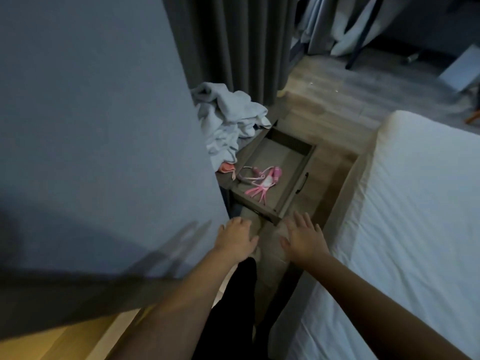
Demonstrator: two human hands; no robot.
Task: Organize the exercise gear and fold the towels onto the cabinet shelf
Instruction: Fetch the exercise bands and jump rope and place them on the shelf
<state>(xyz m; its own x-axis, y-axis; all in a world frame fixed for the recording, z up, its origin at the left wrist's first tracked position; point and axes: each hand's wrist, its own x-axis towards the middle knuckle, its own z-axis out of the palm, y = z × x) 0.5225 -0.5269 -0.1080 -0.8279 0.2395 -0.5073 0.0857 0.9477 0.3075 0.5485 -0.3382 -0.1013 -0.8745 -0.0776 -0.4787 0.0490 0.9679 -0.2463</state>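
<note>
Near: both bare forearms reach fwd, palms down. L hand [235, 239]: fingers loosely bent, slightly apart, gripping nothing. R hand [302, 237]: fingers [307, 221] straight, fanned apart, also empty. Both hover just short of the near corner of the drawer [281, 159]; no contact visible. Black trouser leg [242, 294] below, btwn the arms.

Mid: drawer stands out of the cabinet [246, 148]. It is box-shaped, grey-brown wood grain, w/ slim black bar handle [302, 183] on the front. Inside, toward the near end: pink exercise gear [261, 181]. This is thin pale cord in loops, tangled w/ pink grips and flat pink straps splayed out. Exact type: can't tell.

Behind: cabinet top dark, matte. Towels [228, 118] heaped on it, unfolded, pale, soft, deep crumpled folds. Small salmon cloth [226, 167] at the heap's near edge.

R side: bed [415, 203], white sheet, fine wrinkles, rounded corner. L side: flat grey wall [104, 100]. Far: grey curtain [233, 48] in vertical pleats; wood-plank floor [337, 81].
</note>
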